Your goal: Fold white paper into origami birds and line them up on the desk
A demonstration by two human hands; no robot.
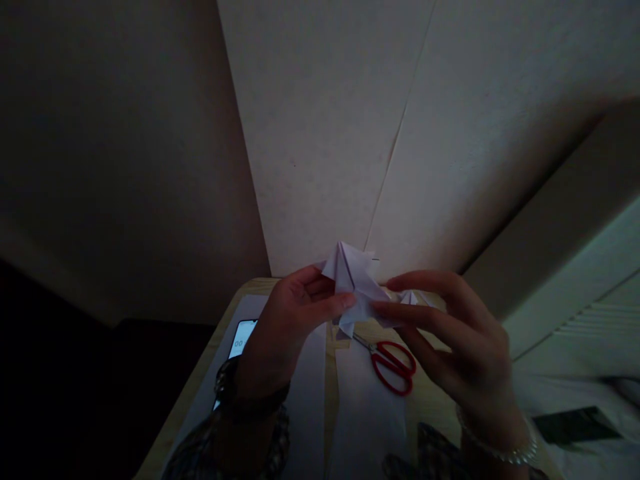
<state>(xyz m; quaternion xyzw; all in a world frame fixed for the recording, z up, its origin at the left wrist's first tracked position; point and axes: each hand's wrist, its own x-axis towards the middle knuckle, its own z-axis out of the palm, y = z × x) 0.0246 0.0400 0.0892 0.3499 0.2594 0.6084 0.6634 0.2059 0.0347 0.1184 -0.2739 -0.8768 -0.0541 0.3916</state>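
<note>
A folded white paper shape [353,275] with pointed flaps is held up above a small wooden table [431,393]. My left hand [290,320] pinches its left side between thumb and fingers. From the right, my right hand [455,333] grips it with thumb and fingertips. A wristwatch sits on my left wrist and a bead bracelet on my right.
Red-handled scissors [393,363] lie on the table under my hands, beside white paper sheets [367,413]. A lit phone [240,340] rests at the table's left edge. Pale walls rise behind; a white bed with a dark object [575,423] lies to the right.
</note>
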